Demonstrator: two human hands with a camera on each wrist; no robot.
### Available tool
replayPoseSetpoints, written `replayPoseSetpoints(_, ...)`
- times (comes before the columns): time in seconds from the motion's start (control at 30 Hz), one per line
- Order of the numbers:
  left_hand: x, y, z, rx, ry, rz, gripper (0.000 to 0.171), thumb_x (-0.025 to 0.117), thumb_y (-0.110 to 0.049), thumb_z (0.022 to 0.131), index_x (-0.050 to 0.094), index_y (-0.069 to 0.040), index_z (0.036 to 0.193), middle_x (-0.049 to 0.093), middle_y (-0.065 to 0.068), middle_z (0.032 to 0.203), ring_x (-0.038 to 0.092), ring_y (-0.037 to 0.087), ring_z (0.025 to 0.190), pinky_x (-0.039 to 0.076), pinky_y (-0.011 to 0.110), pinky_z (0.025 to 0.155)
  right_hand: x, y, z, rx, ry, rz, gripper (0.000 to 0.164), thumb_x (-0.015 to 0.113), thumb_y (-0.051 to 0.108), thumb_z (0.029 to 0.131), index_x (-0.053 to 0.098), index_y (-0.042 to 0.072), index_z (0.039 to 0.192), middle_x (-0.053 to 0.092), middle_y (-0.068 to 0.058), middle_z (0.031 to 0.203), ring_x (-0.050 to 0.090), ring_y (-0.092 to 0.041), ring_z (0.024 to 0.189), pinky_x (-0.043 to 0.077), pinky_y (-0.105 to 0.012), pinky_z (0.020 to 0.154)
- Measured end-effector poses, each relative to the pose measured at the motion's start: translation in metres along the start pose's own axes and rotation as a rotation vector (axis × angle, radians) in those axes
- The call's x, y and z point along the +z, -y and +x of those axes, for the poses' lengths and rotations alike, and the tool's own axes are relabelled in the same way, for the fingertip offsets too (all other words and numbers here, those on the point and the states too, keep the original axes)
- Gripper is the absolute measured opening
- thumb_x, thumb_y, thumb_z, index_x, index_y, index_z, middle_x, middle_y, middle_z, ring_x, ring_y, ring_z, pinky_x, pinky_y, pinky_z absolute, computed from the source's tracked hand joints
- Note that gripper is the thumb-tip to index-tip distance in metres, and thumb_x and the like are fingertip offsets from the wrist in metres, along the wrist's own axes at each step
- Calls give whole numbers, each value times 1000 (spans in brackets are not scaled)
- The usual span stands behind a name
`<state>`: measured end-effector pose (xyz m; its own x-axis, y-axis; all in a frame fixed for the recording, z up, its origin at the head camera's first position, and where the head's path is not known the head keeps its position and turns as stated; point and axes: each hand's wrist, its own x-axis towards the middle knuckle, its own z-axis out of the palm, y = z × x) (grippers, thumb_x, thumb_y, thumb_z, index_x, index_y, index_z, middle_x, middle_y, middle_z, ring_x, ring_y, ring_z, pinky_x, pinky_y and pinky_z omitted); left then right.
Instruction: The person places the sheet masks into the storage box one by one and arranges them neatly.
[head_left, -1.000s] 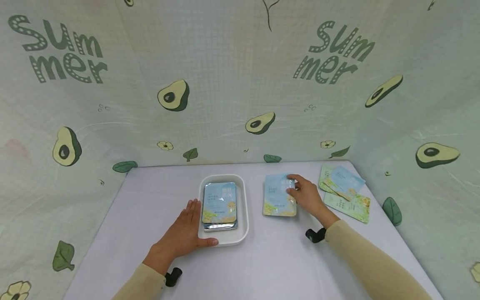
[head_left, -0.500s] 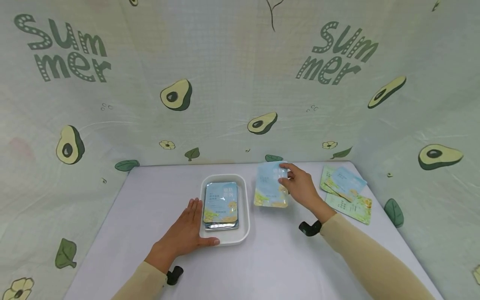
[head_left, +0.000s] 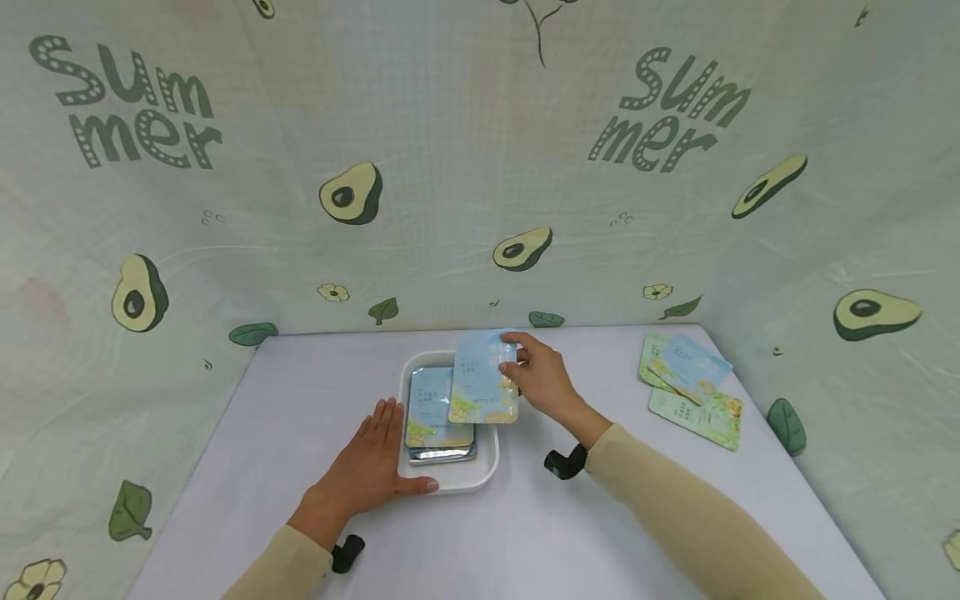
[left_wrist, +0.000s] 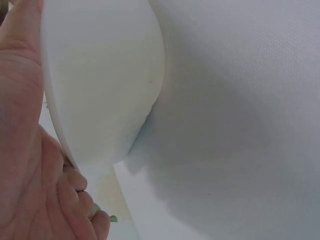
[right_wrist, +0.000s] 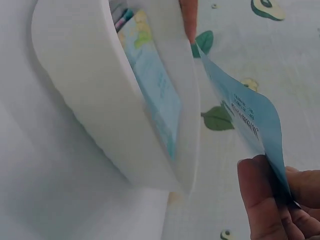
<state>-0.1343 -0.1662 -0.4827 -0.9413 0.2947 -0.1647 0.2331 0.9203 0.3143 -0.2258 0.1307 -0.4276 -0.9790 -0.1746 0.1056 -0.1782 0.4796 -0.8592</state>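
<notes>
My right hand (head_left: 546,379) pinches a blue sachet (head_left: 480,379) by its right edge, fingers on one face and thumb on the other. In the right wrist view the held sachet (right_wrist: 250,107) is raised beside the rim of a white tray (right_wrist: 85,75). Seen from the head, it overlaps the tray's right half. Inside the tray (head_left: 480,475) a stack of sachets (head_left: 429,412) lies flat, a blue one on top and silver foil edges below. My left hand (head_left: 367,458) rests against the tray's left wall, fingers straight and thumb along the near rim.
At the table's right side lie several loose sachets, a blue one (head_left: 690,365) over green ones (head_left: 697,417). The white table (head_left: 570,533) ends at a printed cloth backdrop (head_left: 450,150) behind and on both sides.
My right hand has lifted the blue sachet off the table and carried it left over the tray. My left hand has stayed at the tray's side.
</notes>
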Motion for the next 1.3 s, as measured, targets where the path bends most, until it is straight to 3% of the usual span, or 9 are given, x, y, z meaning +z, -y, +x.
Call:
replayPoseSetpoints(0.33, 0, -1, -1, 17, -8, 17, 139, 71, -84, 78, 14, 8, 165, 15, 28, 174, 10, 45, 163, 22, 59, 130, 53, -1, 8, 26, 76, -15, 46, 73, 9, 99, 62, 10, 144, 77, -15, 104, 71, -14, 77, 58, -27, 58)
replayPoseSetpoints(0.5, -1, -1, -2, 28, -13, 22, 139, 70, -84, 78, 16, 10, 164, 17, 30, 172, 12, 46, 162, 24, 59, 129, 70, -4, 14, 41, 117, -28, 45, 71, 11, 101, 61, 10, 145, 75, -18, 110, 69, -15, 75, 58, -27, 59)
replayPoseSetpoints(0.63, -2, -1, -1, 30, -12, 25, 139, 69, -85, 78, 16, 10, 164, 17, 30, 172, 12, 46, 162, 24, 59, 129, 76, -5, 17, 48, 165, -91, 43, 64, 10, 104, 59, 11, 147, 72, -20, 118, 68, -16, 77, 59, -29, 61)
replayPoseSetpoints(0.77, -1, -1, -2, 35, -10, 28, 140, 67, -87, 78, 15, 10, 164, 17, 30, 172, 12, 46, 162, 25, 59, 129, 79, -2, 18, 35, 209, -227, 46, 56, 6, 104, 56, 10, 149, 74, -19, 115, 65, -17, 72, 57, -31, 63)
replayPoseSetpoints(0.9, 0, 0, -2, 32, -11, 19, 140, 69, -86, 78, 15, 10, 164, 17, 30, 172, 12, 46, 162, 24, 59, 129, 81, -1, 17, -1, 214, -341, 49, 61, 8, 104, 53, 7, 152, 77, -16, 105, 64, -16, 71, 57, -34, 67)
replayPoseSetpoints(1.03, 1, -1, -2, 24, -9, 8, 139, 71, -83, 79, 14, 10, 164, 16, 29, 173, 11, 45, 162, 23, 58, 130, 84, -2, 16, -6, 176, -357, 52, 68, 8, 101, 53, 5, 151, 77, -15, 104, 66, -14, 76, 60, -36, 72)
replayPoseSetpoints(1.3, 2, 0, 0, 21, -17, -1, 138, 73, -81, 79, 14, 10, 164, 17, 30, 173, 12, 46, 162, 24, 59, 129, 87, -2, 14, 35, 150, -331, 50, 64, 9, 104, 51, 2, 152, 75, -21, 120, 69, -16, 82, 64, -38, 77)
